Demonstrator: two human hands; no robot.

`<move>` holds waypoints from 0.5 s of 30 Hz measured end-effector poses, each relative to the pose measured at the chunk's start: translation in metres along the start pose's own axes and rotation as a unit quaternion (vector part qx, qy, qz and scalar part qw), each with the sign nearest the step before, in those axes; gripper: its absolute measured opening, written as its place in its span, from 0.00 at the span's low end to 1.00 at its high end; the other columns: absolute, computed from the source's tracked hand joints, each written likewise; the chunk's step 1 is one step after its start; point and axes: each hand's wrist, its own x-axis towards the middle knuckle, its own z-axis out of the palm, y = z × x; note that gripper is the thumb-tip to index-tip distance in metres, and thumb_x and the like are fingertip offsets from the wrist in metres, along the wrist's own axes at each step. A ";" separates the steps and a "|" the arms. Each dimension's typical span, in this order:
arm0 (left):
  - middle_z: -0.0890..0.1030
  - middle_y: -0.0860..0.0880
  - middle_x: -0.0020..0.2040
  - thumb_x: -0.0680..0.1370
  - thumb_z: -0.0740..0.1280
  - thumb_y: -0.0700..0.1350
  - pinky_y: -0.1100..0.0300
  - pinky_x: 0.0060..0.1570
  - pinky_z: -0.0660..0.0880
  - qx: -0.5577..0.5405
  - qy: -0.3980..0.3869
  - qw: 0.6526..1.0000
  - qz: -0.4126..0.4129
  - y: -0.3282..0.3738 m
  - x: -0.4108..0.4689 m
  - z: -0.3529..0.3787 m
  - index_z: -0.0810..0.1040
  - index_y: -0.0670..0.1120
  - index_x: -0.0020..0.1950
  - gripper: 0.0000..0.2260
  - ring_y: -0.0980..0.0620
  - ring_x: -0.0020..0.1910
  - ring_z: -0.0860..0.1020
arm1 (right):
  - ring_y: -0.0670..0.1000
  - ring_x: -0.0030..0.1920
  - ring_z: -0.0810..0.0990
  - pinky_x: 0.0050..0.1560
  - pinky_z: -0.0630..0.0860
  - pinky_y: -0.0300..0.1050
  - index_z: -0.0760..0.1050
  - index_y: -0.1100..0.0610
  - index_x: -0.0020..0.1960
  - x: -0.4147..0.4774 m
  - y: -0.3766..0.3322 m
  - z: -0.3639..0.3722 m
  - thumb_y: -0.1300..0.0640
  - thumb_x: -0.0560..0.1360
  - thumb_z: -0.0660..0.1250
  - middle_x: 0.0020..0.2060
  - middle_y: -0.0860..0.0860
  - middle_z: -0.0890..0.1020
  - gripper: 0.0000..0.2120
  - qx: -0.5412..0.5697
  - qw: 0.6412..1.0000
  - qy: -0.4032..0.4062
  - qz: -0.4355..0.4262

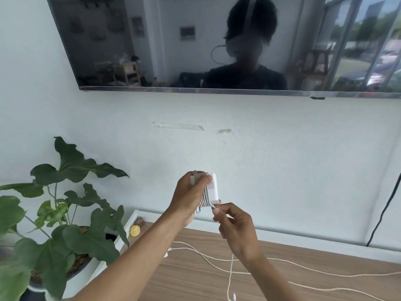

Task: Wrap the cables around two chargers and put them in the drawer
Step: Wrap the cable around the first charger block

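Observation:
My left hand (191,194) grips a white charger (211,187) held up in front of the wall, with several turns of white cable wound around its body. My right hand (234,222) pinches that cable just below the charger's lower corner. The loose end of this cable (230,276) hangs down from my right hand to the bottom edge of the view. A second white cable (303,269) lies spread across the wooden cabinet top (195,279). Its small white plug (167,254) peeks out beside my left forearm. No drawer is in view.
A leafy potted plant (65,216) stands at the left, close to my left arm. A small yellow object (135,230) sits by the wall. A dark TV (195,51) hangs on the wall above. A black cord (384,213) runs down at the right.

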 end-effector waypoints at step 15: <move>0.73 0.51 0.36 0.71 0.68 0.52 0.52 0.32 0.68 0.230 -0.197 0.951 0.063 0.006 -0.007 -0.031 0.73 0.50 0.51 0.12 0.49 0.33 0.69 | 0.37 0.27 0.71 0.30 0.66 0.28 0.76 0.49 0.35 0.058 -0.061 -0.030 0.53 0.75 0.69 0.30 0.42 0.76 0.10 -0.392 0.892 -0.225 -0.002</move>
